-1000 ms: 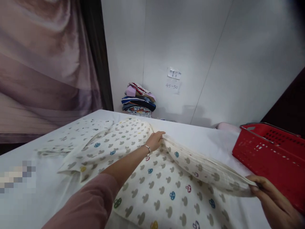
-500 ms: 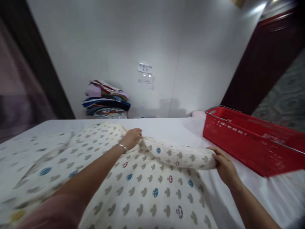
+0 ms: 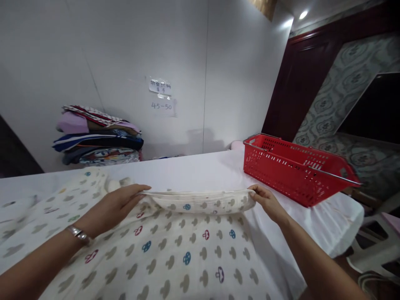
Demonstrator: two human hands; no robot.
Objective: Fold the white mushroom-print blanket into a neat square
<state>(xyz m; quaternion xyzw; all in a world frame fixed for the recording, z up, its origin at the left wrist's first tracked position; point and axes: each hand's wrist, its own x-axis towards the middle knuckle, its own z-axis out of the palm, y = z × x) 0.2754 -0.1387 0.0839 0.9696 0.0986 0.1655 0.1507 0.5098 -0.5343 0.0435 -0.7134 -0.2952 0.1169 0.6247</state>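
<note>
A cream blanket [image 3: 175, 254] printed with grey, blue and red mushroom shapes lies spread over a white table [image 3: 193, 171]. My left hand [image 3: 117, 202] pinches one end of its raised far edge. My right hand [image 3: 265, 200] pinches the other end, and the edge is stretched taut between the two hands, just above the cloth below. A silver bracelet [image 3: 79, 235] sits on my left wrist.
A red plastic basket [image 3: 296, 168] with a metal handle stands on the table at the right, close to my right hand. A stack of folded clothes [image 3: 96, 135] lies against the white wall at the back left. A paper note [image 3: 161, 87] hangs on the wall. A white plastic chair [image 3: 375, 246] stands at the lower right.
The view has swung right. My hands have drawn closer together along the blanket's edge, which is lifted and pulled straight between them. My left hand has come nearer to me.
</note>
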